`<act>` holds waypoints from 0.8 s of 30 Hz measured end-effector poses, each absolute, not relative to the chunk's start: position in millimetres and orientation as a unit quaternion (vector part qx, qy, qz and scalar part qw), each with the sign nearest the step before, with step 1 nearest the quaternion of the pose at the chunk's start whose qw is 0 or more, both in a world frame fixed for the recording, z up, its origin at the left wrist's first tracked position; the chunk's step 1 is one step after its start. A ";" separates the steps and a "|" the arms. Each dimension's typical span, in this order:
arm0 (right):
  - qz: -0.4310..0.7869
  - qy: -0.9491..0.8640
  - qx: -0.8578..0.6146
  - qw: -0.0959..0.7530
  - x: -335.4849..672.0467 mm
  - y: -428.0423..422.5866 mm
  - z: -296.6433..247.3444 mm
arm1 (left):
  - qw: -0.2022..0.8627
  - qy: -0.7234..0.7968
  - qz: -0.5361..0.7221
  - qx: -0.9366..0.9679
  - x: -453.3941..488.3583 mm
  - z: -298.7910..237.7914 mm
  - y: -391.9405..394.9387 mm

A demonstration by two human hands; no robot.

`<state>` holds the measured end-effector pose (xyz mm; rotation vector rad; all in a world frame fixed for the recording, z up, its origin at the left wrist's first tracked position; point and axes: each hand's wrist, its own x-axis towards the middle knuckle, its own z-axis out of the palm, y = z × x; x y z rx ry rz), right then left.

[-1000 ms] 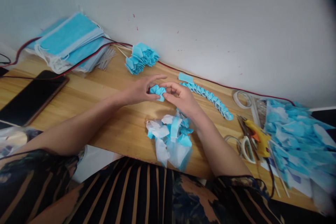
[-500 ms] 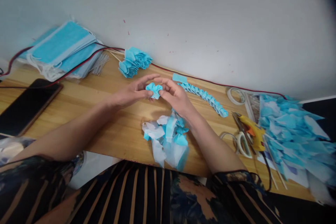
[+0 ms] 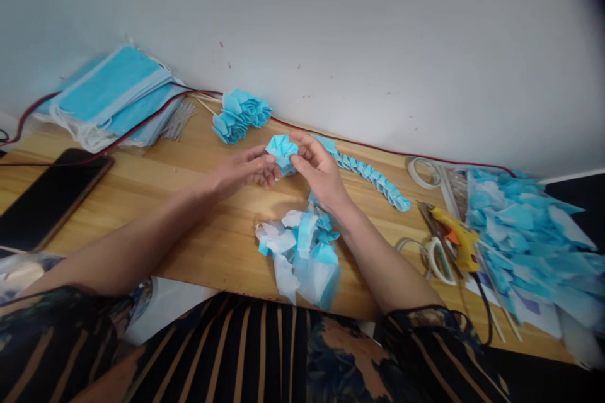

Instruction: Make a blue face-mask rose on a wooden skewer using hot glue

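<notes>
Between my hands, above the wooden table (image 3: pixel 208 227), is a small folded blue petal (image 3: pixel 282 150) that looks like mask fabric. My left hand (image 3: pixel 250 167) pinches its left edge with thumb and fingers. On the other side, my right hand (image 3: pixel 317 167) grips it with the thumb in front and the fingers behind. A curved row of similar folded blue petals (image 3: pixel 371 176) lies just right of my right hand. Below my hands is a loose heap of blue and white scraps (image 3: pixel 302 252). Blue fabric flowers on sticks (image 3: pixel 241 114) rest behind my left hand.
Stacked blue face masks (image 3: pixel 118 91) and a phone (image 3: pixel 51 195) lie at the left. At the right are a tape roll (image 3: pixel 424 173), a yellow glue gun (image 3: pixel 456 239), scissors (image 3: pixel 439 261) and a big scrap pile (image 3: pixel 524 233). A red-black cable (image 3: pixel 331 135) runs along the wall.
The petal has been turned and raised slightly, now showing a different face. My left hand's fingers have curled lower beneath it, and my right hand has shifted slightly.
</notes>
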<state>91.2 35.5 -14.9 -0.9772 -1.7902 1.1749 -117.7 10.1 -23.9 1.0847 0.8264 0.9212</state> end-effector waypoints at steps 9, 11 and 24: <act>0.522 -0.667 -0.363 0.388 91.7 36.6 -19.5 | 0.593 0.438 0.394 0.548 -120.2 -16.4 7.5; 0.530 -0.668 -0.357 0.382 92.6 38.5 -21.2 | 0.585 0.443 0.390 0.556 -120.5 -16.6 7.7; 0.498 -0.707 -0.370 0.339 94.2 42.5 -20.9 | 0.565 0.461 0.365 0.579 -122.4 -19.7 8.1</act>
